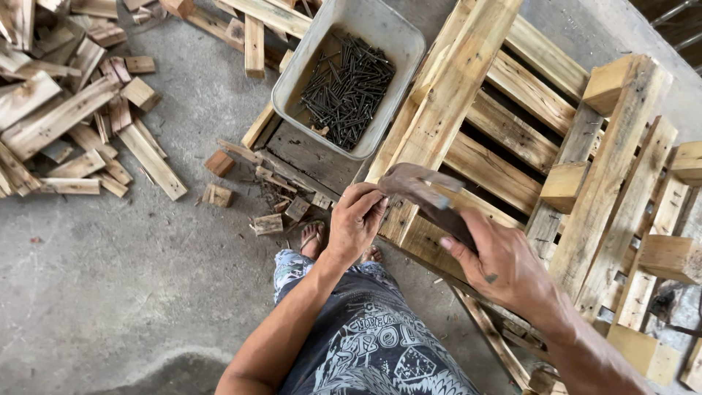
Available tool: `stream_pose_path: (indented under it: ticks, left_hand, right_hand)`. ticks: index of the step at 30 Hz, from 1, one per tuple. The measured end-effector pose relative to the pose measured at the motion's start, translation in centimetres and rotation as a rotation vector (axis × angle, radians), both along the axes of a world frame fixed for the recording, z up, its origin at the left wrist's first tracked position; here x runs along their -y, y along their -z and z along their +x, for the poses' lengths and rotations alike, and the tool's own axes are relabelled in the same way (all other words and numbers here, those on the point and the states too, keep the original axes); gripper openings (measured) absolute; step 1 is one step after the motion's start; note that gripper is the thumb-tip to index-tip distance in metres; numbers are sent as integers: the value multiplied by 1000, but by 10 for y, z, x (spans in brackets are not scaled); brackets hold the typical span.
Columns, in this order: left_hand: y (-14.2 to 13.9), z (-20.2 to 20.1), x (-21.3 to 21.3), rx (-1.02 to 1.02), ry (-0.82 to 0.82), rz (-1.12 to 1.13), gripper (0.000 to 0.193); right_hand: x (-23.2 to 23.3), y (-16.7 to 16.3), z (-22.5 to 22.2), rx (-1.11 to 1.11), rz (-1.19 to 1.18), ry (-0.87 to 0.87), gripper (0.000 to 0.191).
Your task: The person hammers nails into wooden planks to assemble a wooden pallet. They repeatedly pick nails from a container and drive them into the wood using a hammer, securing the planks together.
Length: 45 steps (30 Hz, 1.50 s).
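Wooden pallet [512, 132] lying on the concrete floor [110, 292], long plank [446, 102] across its near edge, heap of offcuts [66, 110] well apart at the far left. Grey tub [292, 80] of dark nails [347, 88] resting just beside the plank's left side. Hands apart: right hand [504, 267] clamped on the hammer [424, 194] handle, head raised over the plank's near end, left hand [356, 219] with fingertips pinched together at the plank's edge, just beside the hammer head; whatever pinched there too small to tell.
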<state>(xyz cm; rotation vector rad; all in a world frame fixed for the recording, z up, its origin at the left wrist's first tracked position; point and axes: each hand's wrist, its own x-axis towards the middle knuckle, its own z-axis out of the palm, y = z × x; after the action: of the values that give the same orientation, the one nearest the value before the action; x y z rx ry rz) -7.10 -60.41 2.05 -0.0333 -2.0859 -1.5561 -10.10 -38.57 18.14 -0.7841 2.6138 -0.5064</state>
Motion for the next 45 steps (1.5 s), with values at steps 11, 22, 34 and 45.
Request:
stream_pose_path:
  ticks: [11, 22, 34, 45]
  left_hand:
    - [32, 42, -50, 132, -140, -27, 121]
    - [75, 35, -75, -131, -324, 96, 124]
    - [64, 45, -70, -78, -305, 153, 120]
    - [60, 45, -63, -64, -296, 42, 115]
  right_hand:
    - [-25, -10, 14, -80, -155, 181, 34]
    - [-24, 0, -15, 106, -201, 226, 39]
    - [-25, 5, -19, 184, -241, 167, 39]
    - [-34, 9, -27, 163, -202, 111, 33]
